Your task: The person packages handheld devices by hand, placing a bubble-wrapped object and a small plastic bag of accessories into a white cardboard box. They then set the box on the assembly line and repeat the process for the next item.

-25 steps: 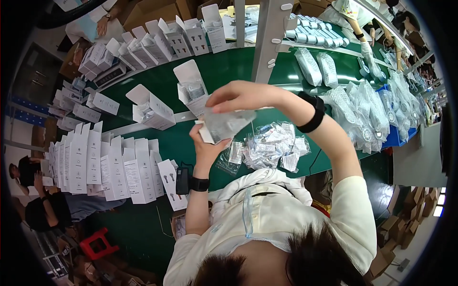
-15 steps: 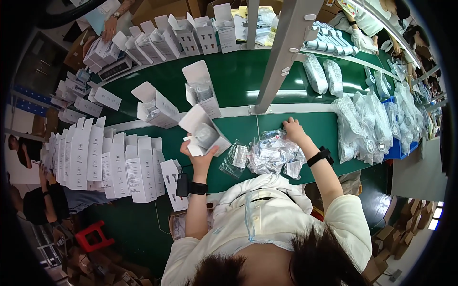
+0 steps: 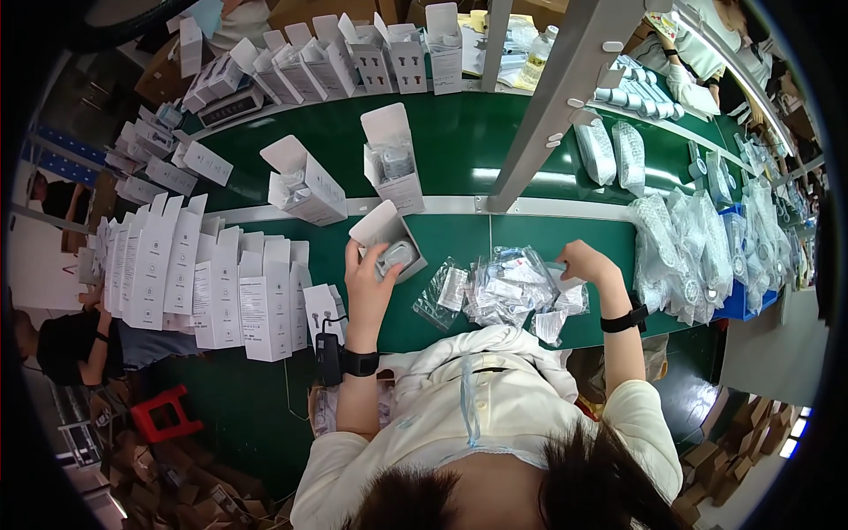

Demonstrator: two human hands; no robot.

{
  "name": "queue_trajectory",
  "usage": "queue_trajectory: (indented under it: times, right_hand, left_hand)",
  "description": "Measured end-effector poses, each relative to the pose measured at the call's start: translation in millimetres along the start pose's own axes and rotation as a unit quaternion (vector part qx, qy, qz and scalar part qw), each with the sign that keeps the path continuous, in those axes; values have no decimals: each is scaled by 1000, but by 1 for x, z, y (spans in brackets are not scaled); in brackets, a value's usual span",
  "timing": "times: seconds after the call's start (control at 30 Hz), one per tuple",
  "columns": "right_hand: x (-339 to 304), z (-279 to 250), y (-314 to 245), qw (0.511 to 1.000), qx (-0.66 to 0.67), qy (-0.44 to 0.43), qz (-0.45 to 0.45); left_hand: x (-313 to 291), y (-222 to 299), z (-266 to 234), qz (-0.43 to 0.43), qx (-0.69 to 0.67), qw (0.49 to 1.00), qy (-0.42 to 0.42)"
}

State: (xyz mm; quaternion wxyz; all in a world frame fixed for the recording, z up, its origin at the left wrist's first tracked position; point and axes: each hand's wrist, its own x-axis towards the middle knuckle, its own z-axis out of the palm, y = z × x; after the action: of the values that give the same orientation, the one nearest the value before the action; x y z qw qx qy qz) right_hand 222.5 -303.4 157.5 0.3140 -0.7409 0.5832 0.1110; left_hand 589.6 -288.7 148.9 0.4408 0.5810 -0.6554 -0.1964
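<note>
An open white box [image 3: 413, 253] stands on the green bench in front of me, flap raised, with a rounded pale item [image 3: 397, 256] inside. My left hand [image 3: 367, 287] grips the box's near left side, its fingertips at the opening beside that item. To the right lies a pile of small clear plastic bags [image 3: 508, 287] with white printed slips and small parts in them. At the pile's right edge my right hand [image 3: 590, 263] is closed, thumb and fingers pinching a small clear plastic bag [image 3: 570, 281]; its contents are unclear.
Two filled open boxes, one [image 3: 305, 190] left and another [image 3: 393, 168] behind, stand nearby. A row of white boxes [image 3: 212, 283] lines the left. Bubble-wrapped items [image 3: 680, 252] crowd the right by a blue bin [image 3: 751, 296]. A metal post [image 3: 552, 115] rises behind.
The box in my left hand has come down from a tilt to the bench. My right hand has moved nearer from the pile's far edge and has taken hold of a small bag.
</note>
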Motion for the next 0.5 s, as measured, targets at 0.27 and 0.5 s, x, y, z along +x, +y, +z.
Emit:
queue_trajectory:
  times: [0.27, 0.5]
  right_hand:
    - [-6, -40, -74, 910, 208, 265, -243]
    - [45, -30, -186, 801, 278, 364, -386]
  left_hand:
    - [11, -7, -6, -83, -42, 995, 38]
    - [20, -13, -6, -75, -63, 994, 39]
